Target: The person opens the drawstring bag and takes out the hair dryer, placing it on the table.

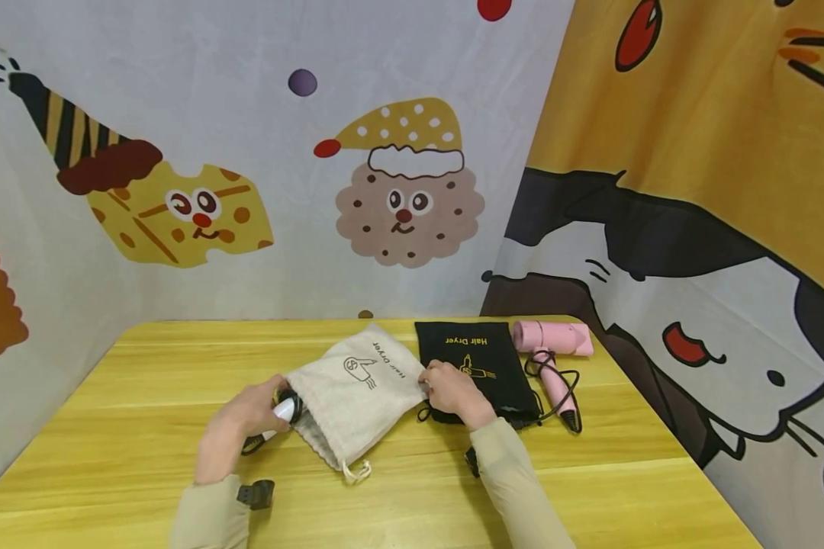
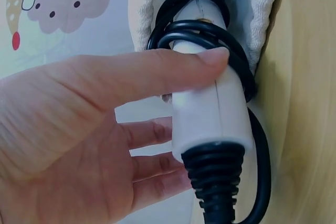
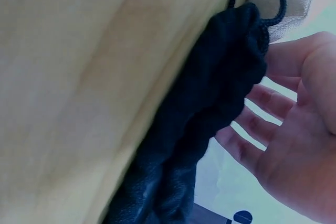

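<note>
My left hand (image 1: pixel 250 412) grips the white handle of a hair dryer (image 2: pixel 210 114), thumb across it over the wound black cord (image 2: pixel 197 30). The rest of the dryer is hidden inside a beige drawstring bag (image 1: pixel 357 389) printed "Hair Dryer", whose mouth faces left toward this hand. At the bag's far right corner, my right hand (image 1: pixel 453 393) pinches the cloth; the fingertips are partly hidden behind a black bag (image 3: pixel 210 87) in the right wrist view. That black drawstring bag lies beneath and beside the right hand, also printed "Hair Dryer".
A pink hair dryer (image 1: pixel 556 339) with a black cord lies right of the black bag, near the table's back right edge. The wooden table (image 1: pixel 357 511) meets a cartoon-printed curtain (image 1: pixel 247 297) at the back. A white drawstring (image 1: pixel 355 471) hangs from the beige bag's mouth.
</note>
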Motion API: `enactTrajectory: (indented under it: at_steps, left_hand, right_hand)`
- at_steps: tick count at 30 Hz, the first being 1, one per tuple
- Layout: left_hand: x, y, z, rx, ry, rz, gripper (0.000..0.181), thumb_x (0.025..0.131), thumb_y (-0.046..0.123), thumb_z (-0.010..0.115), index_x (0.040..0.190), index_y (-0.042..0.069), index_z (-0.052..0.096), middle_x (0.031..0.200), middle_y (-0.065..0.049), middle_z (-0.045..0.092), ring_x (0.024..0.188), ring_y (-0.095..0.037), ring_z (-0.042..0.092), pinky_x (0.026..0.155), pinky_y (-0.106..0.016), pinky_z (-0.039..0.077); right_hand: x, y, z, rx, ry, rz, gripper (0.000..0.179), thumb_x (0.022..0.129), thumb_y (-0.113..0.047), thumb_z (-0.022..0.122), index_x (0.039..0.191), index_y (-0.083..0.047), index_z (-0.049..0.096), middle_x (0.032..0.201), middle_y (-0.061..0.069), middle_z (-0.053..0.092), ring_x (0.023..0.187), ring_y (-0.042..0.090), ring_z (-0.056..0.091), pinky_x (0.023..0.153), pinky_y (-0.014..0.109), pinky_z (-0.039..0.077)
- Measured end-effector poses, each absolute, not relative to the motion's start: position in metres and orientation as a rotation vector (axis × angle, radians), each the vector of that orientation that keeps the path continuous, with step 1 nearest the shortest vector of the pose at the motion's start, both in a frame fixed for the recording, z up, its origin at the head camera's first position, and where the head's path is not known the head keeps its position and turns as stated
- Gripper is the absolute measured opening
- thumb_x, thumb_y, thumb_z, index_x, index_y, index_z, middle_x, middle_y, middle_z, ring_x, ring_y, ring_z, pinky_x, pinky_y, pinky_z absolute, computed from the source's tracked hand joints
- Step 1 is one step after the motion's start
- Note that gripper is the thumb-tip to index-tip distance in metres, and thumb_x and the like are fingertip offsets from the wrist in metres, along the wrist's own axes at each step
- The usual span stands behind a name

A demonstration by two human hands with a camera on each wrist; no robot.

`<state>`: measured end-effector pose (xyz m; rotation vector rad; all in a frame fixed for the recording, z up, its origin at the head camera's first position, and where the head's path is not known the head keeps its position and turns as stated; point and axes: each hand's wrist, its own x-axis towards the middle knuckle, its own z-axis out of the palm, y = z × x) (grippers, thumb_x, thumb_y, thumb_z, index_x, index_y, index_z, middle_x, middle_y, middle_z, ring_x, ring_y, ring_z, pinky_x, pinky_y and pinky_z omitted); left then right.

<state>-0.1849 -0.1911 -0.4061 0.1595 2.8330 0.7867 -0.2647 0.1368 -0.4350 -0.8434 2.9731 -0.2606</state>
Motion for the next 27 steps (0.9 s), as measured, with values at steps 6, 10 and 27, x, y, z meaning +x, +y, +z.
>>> enactTrajectory:
  at_steps: [6,10,27]
  left_hand:
    - [-0.186,-0.182,-0.41,0.166,2.872,0.722,0.075,0.072,0.018,0.08,0.132,-0.004,0.042,0.124,-0.035,0.052,0.109,-0.046,0.055,0.086,-0.054,0.049]
    - [-0.189,-0.179,-0.417,0.136,2.885,0.672,0.078,0.074,0.014,0.078,0.138,-0.002,0.038,0.129,-0.04,0.041,0.108,-0.049,0.054,0.084,-0.056,0.049]
    - [-0.194,-0.185,-0.418,0.296,2.957,0.57,0.07,0.067,0.006,0.082,0.13,-0.001,0.05,0.115,-0.022,0.053,0.104,-0.039,0.057,0.088,-0.052,0.05]
  right_hand:
    - [-0.265,0.135,-0.434,-0.921,3.038,-0.294,0.018,0.09,-0.007,0.06,0.104,-0.009,0.072,0.097,0.009,0.064,0.088,0.026,0.061,0.076,0.036,0.053]
    - [-0.267,0.132,-0.437,-1.009,3.115,-0.294,0.017,0.09,-0.008,0.06,0.104,-0.01,0.071,0.093,0.006,0.064,0.082,0.021,0.06,0.072,0.032,0.052]
    - [-0.268,0.124,-0.437,-0.975,3.02,-0.334,0.037,0.091,-0.008,0.056,0.128,-0.01,0.058,0.135,0.011,0.054,0.121,0.026,0.055,0.097,0.037,0.049]
